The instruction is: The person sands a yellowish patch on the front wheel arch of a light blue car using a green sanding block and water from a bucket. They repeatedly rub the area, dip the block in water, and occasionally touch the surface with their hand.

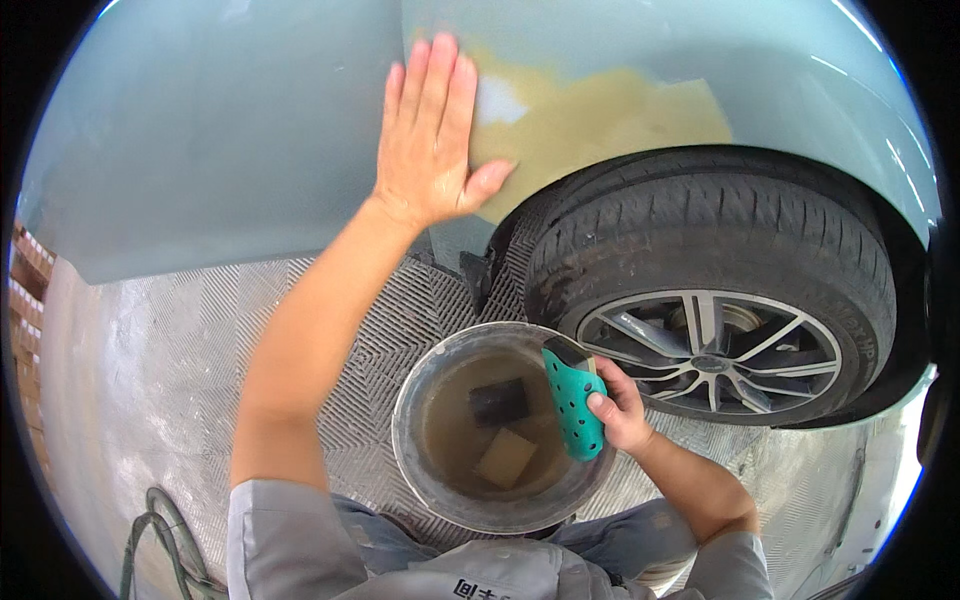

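My left hand (425,155) lies flat against the pale blue-grey car body panel (570,35), fingers stretched upward and thumb spread out. Beside its fingers and thumb is a yellowish sanded patch (620,115) with a small whitish spot, just above the wheel arch. In my right hand (625,412) is a green sanding block (577,408) with dark holes, a dark sheet showing at its top end. The block is held upright over the right side of a round bucket (402,430). Murky water fills the bucket's bottom, with a black pad (499,402) and a tan pad (507,458) in it.
Right of the bucket stands the car's wheel (705,230), a black tyre on a multi-spoke rim. Patterned grey floor (300,330) runs beneath the car. A dark hose (165,535) coils at lower left. My knees flank the bucket's near side.
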Demonstrator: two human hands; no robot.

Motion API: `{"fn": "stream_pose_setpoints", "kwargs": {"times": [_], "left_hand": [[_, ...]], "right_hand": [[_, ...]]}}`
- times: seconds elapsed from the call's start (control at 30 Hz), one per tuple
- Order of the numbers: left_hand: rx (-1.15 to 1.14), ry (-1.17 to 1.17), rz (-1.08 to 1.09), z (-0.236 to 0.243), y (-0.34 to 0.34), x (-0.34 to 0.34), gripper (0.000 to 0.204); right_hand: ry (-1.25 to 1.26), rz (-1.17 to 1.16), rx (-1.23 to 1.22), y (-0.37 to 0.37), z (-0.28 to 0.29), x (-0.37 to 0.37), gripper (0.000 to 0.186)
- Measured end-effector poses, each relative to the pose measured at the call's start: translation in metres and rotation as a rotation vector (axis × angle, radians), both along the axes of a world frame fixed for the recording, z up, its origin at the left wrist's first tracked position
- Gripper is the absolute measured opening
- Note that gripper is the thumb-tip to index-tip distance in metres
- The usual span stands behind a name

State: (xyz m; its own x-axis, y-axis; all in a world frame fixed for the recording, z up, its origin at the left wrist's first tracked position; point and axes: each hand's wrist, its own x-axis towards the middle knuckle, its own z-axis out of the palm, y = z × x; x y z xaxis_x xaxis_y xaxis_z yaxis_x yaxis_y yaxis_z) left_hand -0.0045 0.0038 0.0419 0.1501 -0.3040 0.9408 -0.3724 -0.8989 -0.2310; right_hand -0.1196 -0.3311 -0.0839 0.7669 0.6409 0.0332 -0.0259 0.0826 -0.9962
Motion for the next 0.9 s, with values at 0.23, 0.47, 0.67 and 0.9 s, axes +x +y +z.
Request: {"fn": "stream_pose_setpoints", "kwargs": {"times": [0.23, 0.47, 0.67, 0.9], "left_hand": [[-0.058, 0.12, 0.089, -0.073, 0.006, -0.01, 0.086], [-0.157, 0.549, 0.065, -0.089, -0.013, -0.094, 0.064], [0.01, 1.224, -0.425, -0.111, -0.034, -0.178, 0.021], [0.385, 1.581, -0.229, -0.141, -0.042, -0.2, 0.029]], "right_hand": [[0.007, 0.009, -0.049, 0.004, 0.0, 0.003, 0.056], [-0.038, 0.114, -0.379, 0.015, 0.002, 0.005, 0.05], [-0.106, 0.349, -0.991, 0.058, -0.02, 0.005, 0.065], [-0.338, 0.421, -1.482, 0.111, -0.127, 0.007, 0.078]]}}
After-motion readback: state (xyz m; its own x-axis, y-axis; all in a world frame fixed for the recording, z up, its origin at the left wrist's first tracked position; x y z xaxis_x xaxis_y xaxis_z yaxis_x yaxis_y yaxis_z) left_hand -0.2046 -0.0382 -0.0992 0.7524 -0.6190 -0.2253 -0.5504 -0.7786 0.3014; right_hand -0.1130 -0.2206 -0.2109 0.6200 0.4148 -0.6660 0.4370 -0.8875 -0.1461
